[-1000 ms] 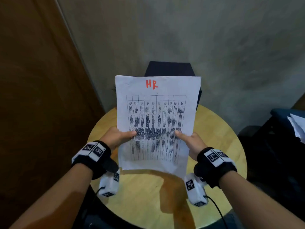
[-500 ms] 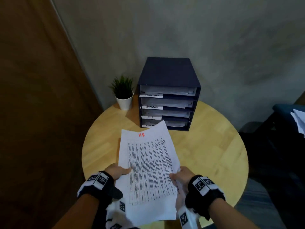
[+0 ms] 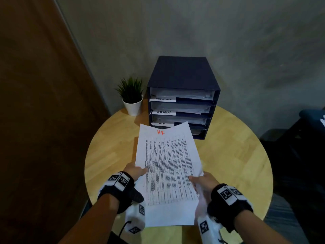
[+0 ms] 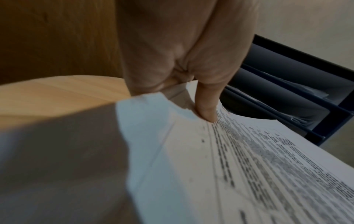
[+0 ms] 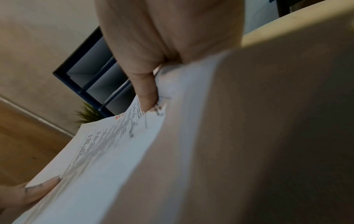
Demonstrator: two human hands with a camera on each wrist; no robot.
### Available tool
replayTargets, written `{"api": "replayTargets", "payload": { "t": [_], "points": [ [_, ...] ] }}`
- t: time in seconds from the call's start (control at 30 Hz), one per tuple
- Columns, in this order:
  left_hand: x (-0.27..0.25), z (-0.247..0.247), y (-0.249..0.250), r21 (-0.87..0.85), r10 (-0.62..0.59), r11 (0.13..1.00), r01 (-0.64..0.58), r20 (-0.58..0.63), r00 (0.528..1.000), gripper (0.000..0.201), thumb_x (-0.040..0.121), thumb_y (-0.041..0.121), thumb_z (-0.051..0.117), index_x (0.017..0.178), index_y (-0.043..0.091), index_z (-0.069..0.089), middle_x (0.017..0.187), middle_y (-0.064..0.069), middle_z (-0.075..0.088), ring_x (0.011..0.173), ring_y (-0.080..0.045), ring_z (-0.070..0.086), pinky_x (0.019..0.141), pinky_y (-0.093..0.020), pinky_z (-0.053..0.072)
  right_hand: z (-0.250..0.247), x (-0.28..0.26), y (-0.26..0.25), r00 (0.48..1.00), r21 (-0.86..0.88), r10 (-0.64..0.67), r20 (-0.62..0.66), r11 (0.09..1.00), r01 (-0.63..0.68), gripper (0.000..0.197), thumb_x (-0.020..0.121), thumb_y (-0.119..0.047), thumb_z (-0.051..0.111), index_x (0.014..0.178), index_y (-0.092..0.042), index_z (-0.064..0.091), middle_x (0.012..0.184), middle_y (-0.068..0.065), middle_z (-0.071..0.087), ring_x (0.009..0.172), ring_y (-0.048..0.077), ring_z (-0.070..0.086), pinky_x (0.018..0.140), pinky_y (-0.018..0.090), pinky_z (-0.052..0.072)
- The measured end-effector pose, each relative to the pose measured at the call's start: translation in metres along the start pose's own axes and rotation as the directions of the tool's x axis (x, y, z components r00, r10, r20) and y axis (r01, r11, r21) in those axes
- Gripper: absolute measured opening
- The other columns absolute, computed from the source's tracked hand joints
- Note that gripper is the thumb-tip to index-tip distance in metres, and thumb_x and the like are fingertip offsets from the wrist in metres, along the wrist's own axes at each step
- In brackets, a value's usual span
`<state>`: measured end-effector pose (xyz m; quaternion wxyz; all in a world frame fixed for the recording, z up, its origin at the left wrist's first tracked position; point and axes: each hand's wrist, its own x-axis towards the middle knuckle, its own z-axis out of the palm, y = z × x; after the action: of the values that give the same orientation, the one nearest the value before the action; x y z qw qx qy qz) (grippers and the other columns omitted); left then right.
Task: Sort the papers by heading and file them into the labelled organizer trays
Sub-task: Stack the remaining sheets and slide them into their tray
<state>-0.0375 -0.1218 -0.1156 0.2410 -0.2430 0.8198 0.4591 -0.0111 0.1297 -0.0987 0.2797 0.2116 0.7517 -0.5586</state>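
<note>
A white sheet [image 3: 168, 169] with a printed table and a red "HR" heading lies nearly flat above the round table. My left hand [image 3: 136, 170] pinches its left edge, thumb on top [image 4: 207, 109]. My right hand [image 3: 202, 180] pinches the right edge, thumb on top [image 5: 147, 97]. The sheet's far edge [image 5: 107, 122] points at the dark blue organizer [image 3: 182, 80], just in front of the tray labelled "H.R" [image 3: 162, 123]. Above that are a tray labelled "ADMIN" [image 3: 163, 112] and a top tray whose label I cannot read. The trays hold papers [image 4: 298, 106].
A small potted plant [image 3: 131, 95] in a white pot stands left of the organizer on the wooden table [image 3: 228, 155]. A brown door panel [image 3: 35, 103] fills the left. More white papers [image 3: 322, 120] lie on dark furniture at the right edge.
The sheet was held upright facing me, hiding the organizer. Both hands have lowered and tipped it flat, then moved it forward so its top edge nears the organizer's lower trays.
</note>
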Motion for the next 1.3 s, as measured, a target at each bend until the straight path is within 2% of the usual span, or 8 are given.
{"api": "replayTargets", "payload": {
  "t": [0.1, 0.23, 0.7, 0.83, 0.9, 1.03, 1.13, 1.3],
  "points": [
    [0.015, 0.003, 0.009, -0.062, 0.020, 0.998, -0.019, 0.012, 1.000, 0.064, 0.092, 0.029, 0.059, 0.144, 0.004, 0.033, 0.134, -0.013, 0.052, 0.116, -0.033, 0.053, 0.093, -0.034, 0.042, -0.015, 0.013, -0.011, 1.000, 0.005, -0.023, -0.018, 1.000, 0.023, 0.032, 0.088, -0.014, 0.064, 0.115, 0.001, 0.057, 0.087, 0.015, 0.066, 0.078, 0.028, 0.061, 0.075, 0.041, 0.052],
    [0.033, 0.007, 0.015, -0.175, 0.024, 0.984, -0.014, 0.054, 0.998, 0.082, 0.082, 0.040, 0.067, 0.148, 0.010, 0.028, 0.151, -0.007, 0.038, 0.134, -0.031, 0.041, 0.110, -0.042, 0.036, -0.037, 0.036, -0.025, 0.999, 0.047, -0.022, -0.044, 0.999, 0.024, 0.044, 0.084, -0.019, 0.069, 0.122, 0.001, 0.059, 0.112, 0.020, 0.068, 0.102, 0.036, 0.065, 0.097, 0.055, 0.048],
    [0.037, 0.044, 0.071, -0.525, 0.207, 0.847, -0.080, 0.187, 0.960, 0.048, 0.094, 0.017, 0.056, 0.139, 0.007, 0.044, 0.138, -0.010, 0.053, 0.124, -0.030, 0.053, 0.106, -0.046, 0.042, -0.089, 0.058, -0.019, 0.980, 0.198, -0.051, -0.191, 0.976, 0.089, 0.038, 0.091, -0.016, 0.060, 0.123, 0.003, 0.057, 0.116, 0.030, 0.063, 0.108, 0.044, 0.061, 0.096, 0.052, 0.047],
    [0.042, 0.042, 0.067, -0.527, 0.235, 0.845, -0.089, 0.216, 0.948, 0.097, 0.058, 0.057, 0.079, 0.138, 0.013, 0.047, 0.139, -0.007, 0.054, 0.128, -0.028, 0.050, 0.110, -0.049, 0.037, -0.078, 0.055, -0.018, 0.959, 0.237, -0.053, -0.277, 0.964, 0.122, 0.031, 0.093, -0.021, 0.057, 0.114, 0.003, 0.059, 0.135, 0.039, 0.040, 0.123, 0.056, 0.041, 0.106, 0.062, 0.032],
    [0.038, 0.040, 0.056, -0.507, 0.230, 0.860, -0.051, 0.296, 0.927, 0.090, 0.061, 0.047, 0.082, 0.138, 0.016, 0.047, 0.138, -0.006, 0.055, 0.128, -0.028, 0.051, 0.110, -0.051, 0.037, -0.072, 0.051, -0.023, 0.957, 0.270, -0.081, -0.280, 0.950, 0.159, 0.029, 0.095, -0.021, 0.054, 0.117, -0.002, 0.058, 0.138, 0.038, 0.036, 0.123, 0.057, 0.040, 0.108, 0.063, 0.029],
    [0.032, 0.030, 0.036, -0.520, 0.318, 0.842, -0.144, 0.263, 0.911, 0.050, 0.091, -0.001, 0.054, 0.137, 0.017, 0.044, 0.134, -0.009, 0.057, 0.123, -0.031, 0.055, 0.106, -0.055, 0.039, -0.057, 0.034, -0.034, 0.939, 0.287, -0.212, -0.270, 0.913, 0.289, 0.013, 0.097, -0.018, 0.051, 0.101, -0.015, 0.063, 0.127, 0.045, 0.042, 0.099, 0.057, 0.051, 0.092, 0.063, 0.043],
    [0.039, 0.027, 0.028, -0.575, 0.278, 0.806, -0.141, 0.157, 0.948, 0.050, 0.091, -0.004, 0.054, 0.138, 0.012, 0.044, 0.132, -0.011, 0.059, 0.119, -0.033, 0.057, 0.104, -0.056, 0.041, -0.048, 0.028, -0.039, 0.920, 0.283, -0.267, -0.289, 0.894, 0.348, 0.020, 0.097, -0.015, 0.049, 0.112, -0.009, 0.062, 0.112, 0.030, 0.063, 0.095, 0.050, 0.060, 0.087, 0.057, 0.051],
    [0.032, 0.043, 0.041, -0.507, 0.265, 0.837, -0.206, 0.047, 0.963, 0.049, 0.091, 0.000, 0.056, 0.135, 0.014, 0.043, 0.133, -0.007, 0.058, 0.118, -0.028, 0.058, 0.102, -0.050, 0.046, -0.054, 0.040, -0.033, 0.894, 0.257, -0.183, -0.410, 0.917, 0.305, 0.024, 0.098, -0.014, 0.048, 0.110, 0.004, 0.060, 0.089, 0.033, 0.064, 0.074, 0.037, 0.058, 0.070, 0.034, 0.050]
  ]
}}
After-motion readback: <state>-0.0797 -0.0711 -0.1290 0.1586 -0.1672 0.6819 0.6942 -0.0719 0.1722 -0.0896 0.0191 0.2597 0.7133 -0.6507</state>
